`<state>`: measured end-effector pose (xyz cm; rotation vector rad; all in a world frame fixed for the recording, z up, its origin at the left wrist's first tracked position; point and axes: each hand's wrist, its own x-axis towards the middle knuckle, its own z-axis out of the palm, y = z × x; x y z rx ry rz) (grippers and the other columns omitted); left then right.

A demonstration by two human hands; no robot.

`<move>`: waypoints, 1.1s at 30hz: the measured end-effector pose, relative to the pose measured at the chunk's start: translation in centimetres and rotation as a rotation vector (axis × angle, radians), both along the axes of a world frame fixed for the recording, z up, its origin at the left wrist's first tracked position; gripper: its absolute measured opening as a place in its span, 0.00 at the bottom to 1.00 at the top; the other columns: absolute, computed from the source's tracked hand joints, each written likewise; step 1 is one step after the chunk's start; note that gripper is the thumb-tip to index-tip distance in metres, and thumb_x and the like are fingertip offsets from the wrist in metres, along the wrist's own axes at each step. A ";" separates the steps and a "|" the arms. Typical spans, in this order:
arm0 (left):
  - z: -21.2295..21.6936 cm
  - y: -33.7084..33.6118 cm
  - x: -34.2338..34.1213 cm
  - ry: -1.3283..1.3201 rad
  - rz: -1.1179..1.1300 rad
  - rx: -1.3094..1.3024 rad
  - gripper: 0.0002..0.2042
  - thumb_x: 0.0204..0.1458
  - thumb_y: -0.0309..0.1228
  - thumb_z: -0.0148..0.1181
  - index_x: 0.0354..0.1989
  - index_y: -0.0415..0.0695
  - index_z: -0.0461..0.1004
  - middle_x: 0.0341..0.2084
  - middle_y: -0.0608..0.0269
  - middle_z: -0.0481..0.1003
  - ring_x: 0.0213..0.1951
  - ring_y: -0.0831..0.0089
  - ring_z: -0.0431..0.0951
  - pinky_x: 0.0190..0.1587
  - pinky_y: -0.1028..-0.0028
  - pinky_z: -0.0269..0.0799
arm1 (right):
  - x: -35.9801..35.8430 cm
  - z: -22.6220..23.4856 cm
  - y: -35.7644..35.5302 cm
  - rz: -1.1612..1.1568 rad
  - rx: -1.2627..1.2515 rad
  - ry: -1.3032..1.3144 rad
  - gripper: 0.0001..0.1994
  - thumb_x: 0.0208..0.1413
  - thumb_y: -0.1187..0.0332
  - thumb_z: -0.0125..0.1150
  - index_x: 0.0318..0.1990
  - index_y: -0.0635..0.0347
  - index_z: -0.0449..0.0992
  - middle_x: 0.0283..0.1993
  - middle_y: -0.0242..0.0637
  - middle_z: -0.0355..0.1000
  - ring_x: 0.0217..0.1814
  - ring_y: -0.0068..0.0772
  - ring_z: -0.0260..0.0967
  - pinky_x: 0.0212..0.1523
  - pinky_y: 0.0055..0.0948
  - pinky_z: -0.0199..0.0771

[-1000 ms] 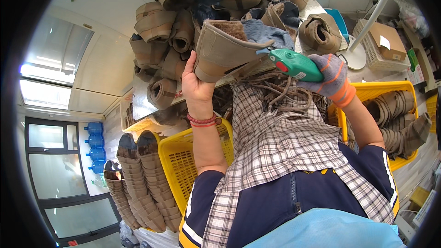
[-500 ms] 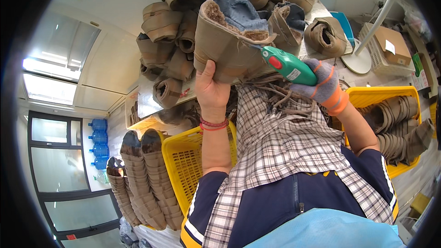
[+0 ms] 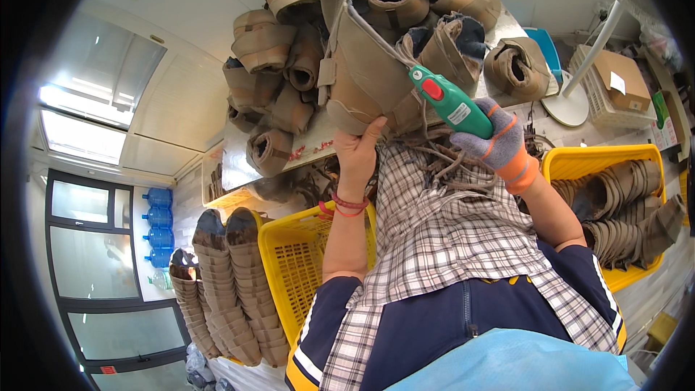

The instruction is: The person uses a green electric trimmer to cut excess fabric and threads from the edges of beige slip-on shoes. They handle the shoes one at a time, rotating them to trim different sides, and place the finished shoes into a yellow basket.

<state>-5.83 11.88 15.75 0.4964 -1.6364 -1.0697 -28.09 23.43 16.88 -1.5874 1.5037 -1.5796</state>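
My bare left hand (image 3: 355, 159) grips the lower edge of a tan boot upper (image 3: 365, 80), thumb on its outer face, and holds it up over the table edge. A pale lining edge runs along the upper's top, and a strap tab sticks out at its left side. In my right hand (image 3: 503, 148), gloved in grey and orange, is a green electric cutter (image 3: 456, 105) with a red button. Its tip meets the right edge of the upper; the blade itself is too small to make out. Brown trimmed strips (image 3: 449, 156) lie on my checked apron (image 3: 441, 217).
More boot uppers (image 3: 264, 47) are heaped on the table (image 3: 239, 163). Yellow baskets stand on both sides, the left one (image 3: 289, 275) beside stacked uppers (image 3: 217, 268), the right one (image 3: 601, 153) filled with uppers. A fan (image 3: 565, 105) and a cardboard box (image 3: 619, 76) stand at the right.
The boot upper has been turned, so its outer side now shows instead of the blue-grey lined opening. My left hand has shifted right and down. The cutter points more steeply upward.
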 end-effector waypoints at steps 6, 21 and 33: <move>-0.6 -0.5 0.0 -0.397 0.178 -0.450 0.08 0.52 0.20 0.56 0.41 0.37 0.76 0.39 0.52 0.76 0.42 0.54 0.75 0.46 0.63 0.69 | 0.2 0.0 0.1 -0.049 0.090 -0.115 0.24 0.43 0.59 0.75 0.44 0.62 0.73 0.31 0.34 0.76 0.31 0.18 0.71 0.33 0.22 0.73; -3.6 1.1 0.4 -0.752 0.141 -0.790 0.24 0.42 0.18 0.53 0.51 0.47 0.74 0.55 0.50 0.67 0.58 0.45 0.62 0.62 0.48 0.52 | -0.5 0.7 2.1 0.017 0.157 -0.523 0.19 0.51 0.57 0.68 0.41 0.64 0.73 0.24 0.27 0.69 0.22 0.14 0.63 0.24 0.18 0.64; 3.9 -6.9 -0.6 -0.492 0.312 -0.803 0.25 0.48 0.21 0.58 0.57 0.35 0.64 0.54 0.45 0.67 0.57 0.49 0.66 0.60 0.59 0.59 | -5.1 0.2 3.3 -0.209 -0.012 -0.547 0.19 0.56 0.53 0.59 0.38 0.64 0.70 0.21 0.31 0.64 0.20 0.21 0.62 0.22 0.21 0.61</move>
